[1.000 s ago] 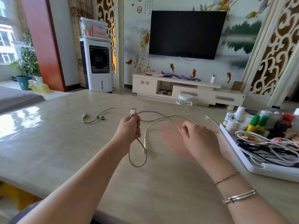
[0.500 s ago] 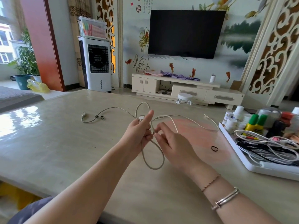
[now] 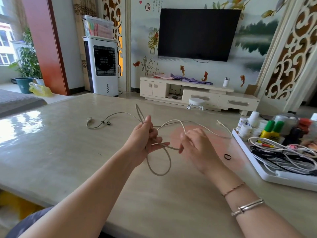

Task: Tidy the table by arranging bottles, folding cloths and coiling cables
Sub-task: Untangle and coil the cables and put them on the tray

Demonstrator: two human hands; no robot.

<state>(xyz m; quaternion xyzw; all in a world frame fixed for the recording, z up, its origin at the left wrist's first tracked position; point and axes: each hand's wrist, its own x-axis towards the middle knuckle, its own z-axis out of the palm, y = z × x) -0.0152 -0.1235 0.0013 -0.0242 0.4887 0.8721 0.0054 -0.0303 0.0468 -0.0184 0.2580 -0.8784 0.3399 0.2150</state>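
Above the counter [image 3: 68, 152], the left hand [image 3: 144, 140] grips the looped beige cable [image 3: 159, 169], while the right hand [image 3: 197, 148] pinches its strand between curled fingers [image 3: 184, 140]. No label on the tray [image 3: 248, 155] bottles is legible; red Chinese characters on the wall [image 3: 147, 6] are too small to read.

Dark TV [image 3: 197, 34] on muraled wall [image 3: 253, 48] — sunlit window [image 3: 6, 47].

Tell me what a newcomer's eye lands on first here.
First, the two hands at the centre: the left hand grips loops of a pale cable, and the right hand pinches the strand beside it. Next, the white tray at the table's right edge, crowded with tangled cables and small bottles.
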